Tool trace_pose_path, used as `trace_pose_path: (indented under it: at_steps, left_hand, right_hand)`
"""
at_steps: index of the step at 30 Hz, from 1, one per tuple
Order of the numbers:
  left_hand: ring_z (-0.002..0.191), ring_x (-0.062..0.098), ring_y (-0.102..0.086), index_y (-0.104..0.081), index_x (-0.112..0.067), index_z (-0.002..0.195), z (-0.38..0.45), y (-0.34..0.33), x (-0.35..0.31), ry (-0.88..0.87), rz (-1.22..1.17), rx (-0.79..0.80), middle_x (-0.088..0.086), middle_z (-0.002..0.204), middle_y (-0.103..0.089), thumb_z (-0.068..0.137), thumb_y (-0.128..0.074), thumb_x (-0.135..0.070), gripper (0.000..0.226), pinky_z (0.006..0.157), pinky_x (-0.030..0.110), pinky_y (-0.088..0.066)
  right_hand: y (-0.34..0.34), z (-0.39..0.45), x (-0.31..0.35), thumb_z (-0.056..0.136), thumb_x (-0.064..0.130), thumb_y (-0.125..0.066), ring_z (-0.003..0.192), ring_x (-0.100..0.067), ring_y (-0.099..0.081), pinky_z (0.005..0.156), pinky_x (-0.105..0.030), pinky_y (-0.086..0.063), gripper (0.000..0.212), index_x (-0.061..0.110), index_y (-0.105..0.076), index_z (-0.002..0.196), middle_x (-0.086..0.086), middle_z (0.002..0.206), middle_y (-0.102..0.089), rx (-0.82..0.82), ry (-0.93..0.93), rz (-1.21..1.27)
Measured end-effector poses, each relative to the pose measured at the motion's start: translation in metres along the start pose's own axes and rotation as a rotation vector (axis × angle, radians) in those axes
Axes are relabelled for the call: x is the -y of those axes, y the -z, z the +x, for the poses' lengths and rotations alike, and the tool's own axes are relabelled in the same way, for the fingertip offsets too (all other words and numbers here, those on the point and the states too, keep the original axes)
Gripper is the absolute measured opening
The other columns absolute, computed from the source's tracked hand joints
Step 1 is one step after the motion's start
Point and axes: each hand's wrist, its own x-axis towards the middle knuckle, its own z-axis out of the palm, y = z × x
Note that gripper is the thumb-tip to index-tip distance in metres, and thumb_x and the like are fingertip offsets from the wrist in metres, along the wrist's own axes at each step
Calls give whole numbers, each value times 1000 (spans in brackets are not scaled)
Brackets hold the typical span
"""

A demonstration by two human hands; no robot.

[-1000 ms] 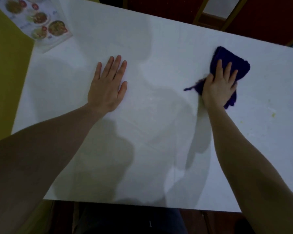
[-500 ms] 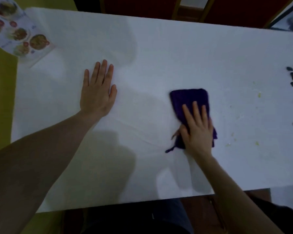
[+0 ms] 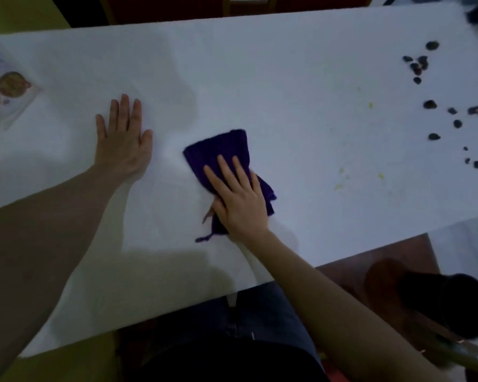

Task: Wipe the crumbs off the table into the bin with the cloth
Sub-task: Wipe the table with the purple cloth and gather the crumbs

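Observation:
A dark purple cloth [image 3: 221, 150] lies flat on the white table [image 3: 287, 64], just right of centre. My right hand [image 3: 239, 198] presses down on its near half with the fingers spread. My left hand [image 3: 123, 136] rests palm-down on the bare table to the left of the cloth. Small yellow crumbs [image 3: 342, 177] are scattered to the right of the cloth. Several larger dark bits [image 3: 429, 104] lie further right, near the table's end. A dark round bin [image 3: 447, 307] stands on the floor below the table's near right corner.
A picture menu card [image 3: 9, 86] lies at the table's far left edge. Red chairs stand beyond the far edge. My legs in dark trousers [image 3: 246, 326] are under the near edge. A yellow-green surface [image 3: 66, 362] shows at the left and bottom.
My right hand has dragged the cloth from the far right of the table toward me and to the left. The view has swung right, showing the dark bits and the bin. My left hand stayed planted.

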Motion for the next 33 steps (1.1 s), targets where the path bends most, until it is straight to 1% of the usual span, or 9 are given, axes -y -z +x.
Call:
trace_pose_path:
  at_steps: [3, 7, 13, 18, 21, 23, 26, 30, 33]
  left_hand:
    - [153, 25, 4, -6, -15, 157, -10, 0, -24, -12, -27, -54, 9, 166, 2, 101, -30, -37, 65, 122, 50, 5]
    - [153, 28, -5, -16, -9, 156, -31, -10, -93, -194, -52, -86, 12, 165, -7, 101, -35, -35, 63, 122, 49, 1]
    - [152, 26, -11, -21, -8, 155, -38, -21, -200, -294, -97, -91, 11, 164, -13, 96, -20, -44, 69, 123, 48, -2]
    - [153, 23, -9, -16, -10, 156, -39, -45, -235, -205, -24, -76, 7, 165, -11, 97, -22, -44, 68, 123, 52, -3]
    - [153, 21, -9, -13, -12, 157, -39, -52, -235, -186, 34, -105, 5, 165, -10, 97, -21, -45, 69, 123, 52, -4]
    - [153, 21, -8, -11, -12, 157, -39, -52, -234, -196, 31, -119, 5, 166, -9, 97, -21, -45, 69, 123, 52, -3]
    - [153, 21, -7, -11, -13, 157, -39, -52, -234, -190, 32, -121, 4, 166, -9, 97, -21, -46, 70, 123, 52, -4]
    - [153, 20, -5, -8, -14, 158, -40, -51, -236, -186, 46, -107, 4, 166, -7, 98, -20, -46, 69, 123, 51, -4]
    - [153, 19, -4, -7, -14, 158, -41, -49, -237, -174, 57, -100, 4, 166, -6, 98, -19, -46, 69, 123, 52, -4]
  right_hand:
    - [7, -49, -30, 96, 33, -45, 151, -22, -5, 121, -42, -7, 60, 31, -26, 153, 3, 162, -18, -16, -67, -3]
    - [24, -96, -87, 96, 34, -44, 151, -19, -2, 120, -40, -5, 60, 33, -25, 153, 6, 162, -15, -25, -176, 6]
    - [57, -134, -194, 93, 40, -36, 151, -20, -3, 121, -47, -10, 62, 34, -22, 153, 2, 162, -14, -28, -392, -37]
    - [89, -106, -289, 93, 40, -27, 150, -24, -4, 120, -52, -11, 61, 33, -21, 154, 0, 163, -12, -63, -591, -13]
    - [97, -52, -309, 94, 37, -26, 150, -26, -5, 119, -53, -13, 60, 31, -23, 154, -2, 163, -14, -109, -638, 42]
    - [94, -20, -296, 94, 35, -27, 150, -27, -5, 119, -51, -12, 60, 30, -23, 154, -2, 163, -14, -128, -611, 46]
    - [83, 1, -260, 94, 34, -26, 150, -27, -8, 119, -49, -15, 60, 29, -24, 154, -2, 162, -17, -113, -469, 27]
    - [66, -43, -223, 95, 32, -37, 150, -24, -5, 120, -46, -11, 61, 28, -22, 154, 0, 163, -15, -13, -155, 26]
    - [66, -95, -237, 95, 35, -43, 151, -23, -5, 120, -46, -10, 62, 30, -23, 154, 3, 162, -15, 31, -27, 22]
